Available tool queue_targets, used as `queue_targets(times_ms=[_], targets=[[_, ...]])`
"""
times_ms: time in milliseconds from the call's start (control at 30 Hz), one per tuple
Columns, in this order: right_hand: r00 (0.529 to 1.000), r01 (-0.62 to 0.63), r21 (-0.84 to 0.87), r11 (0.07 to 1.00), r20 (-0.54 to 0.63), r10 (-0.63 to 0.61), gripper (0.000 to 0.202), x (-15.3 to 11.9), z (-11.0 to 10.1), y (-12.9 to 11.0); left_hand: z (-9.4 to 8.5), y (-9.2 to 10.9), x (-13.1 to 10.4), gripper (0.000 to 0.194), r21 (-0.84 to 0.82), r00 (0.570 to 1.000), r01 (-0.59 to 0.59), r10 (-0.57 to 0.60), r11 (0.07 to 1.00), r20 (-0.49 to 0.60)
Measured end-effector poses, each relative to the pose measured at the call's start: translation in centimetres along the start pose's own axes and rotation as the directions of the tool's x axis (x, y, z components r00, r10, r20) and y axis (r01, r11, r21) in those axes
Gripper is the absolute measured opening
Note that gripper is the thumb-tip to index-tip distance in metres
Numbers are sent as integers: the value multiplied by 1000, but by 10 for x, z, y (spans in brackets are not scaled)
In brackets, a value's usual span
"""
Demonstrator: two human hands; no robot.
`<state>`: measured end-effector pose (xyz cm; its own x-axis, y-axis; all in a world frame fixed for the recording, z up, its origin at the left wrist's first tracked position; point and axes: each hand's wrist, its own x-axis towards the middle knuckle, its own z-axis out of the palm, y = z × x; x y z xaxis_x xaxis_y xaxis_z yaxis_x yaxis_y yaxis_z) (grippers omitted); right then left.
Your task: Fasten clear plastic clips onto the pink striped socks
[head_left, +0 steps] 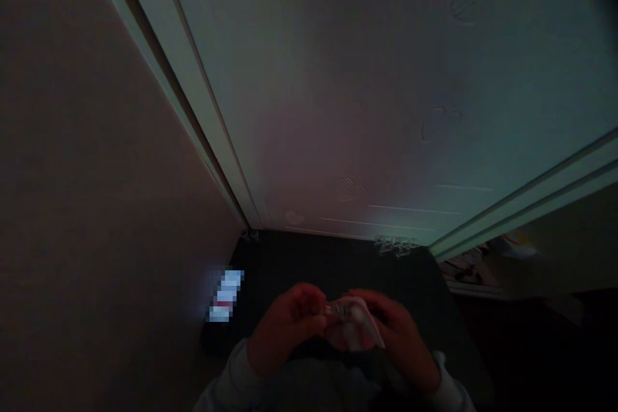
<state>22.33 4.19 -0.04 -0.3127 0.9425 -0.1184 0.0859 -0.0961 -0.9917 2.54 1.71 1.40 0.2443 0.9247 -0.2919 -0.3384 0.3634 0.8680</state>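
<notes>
In dim light, my left hand (pixel 293 318) pinches a small clear piece (pixel 331 309) at the left side of a pinkish-white object (pixel 356 325). My right hand (pixel 396 329) is wrapped round the right side of that pinkish-white object, which looks like a small pouch or packet; its exact kind is too dark to tell. Both hands are close together above a dark surface (pixel 309 264). Along its far edge lies a cluster of small clear pieces (pixel 396 245), with a few more (pixel 251 235) at the far left corner.
A lit, pixelated screen (pixel 226 296) lies at the dark surface's left edge. Behind the surface stands a pale panel (pixel 347 109) with heart shapes. A plain wall (pixel 96 206) is at the left. Various items (pixel 516 243) show at the right beyond the frame.
</notes>
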Motion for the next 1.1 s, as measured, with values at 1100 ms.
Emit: queue_targets(times_ms=[1100], targets=[[987,-43,-93,995,147,57,18,5,7,-1,-9,6,-1,28,204,993,107,-115,973,30]])
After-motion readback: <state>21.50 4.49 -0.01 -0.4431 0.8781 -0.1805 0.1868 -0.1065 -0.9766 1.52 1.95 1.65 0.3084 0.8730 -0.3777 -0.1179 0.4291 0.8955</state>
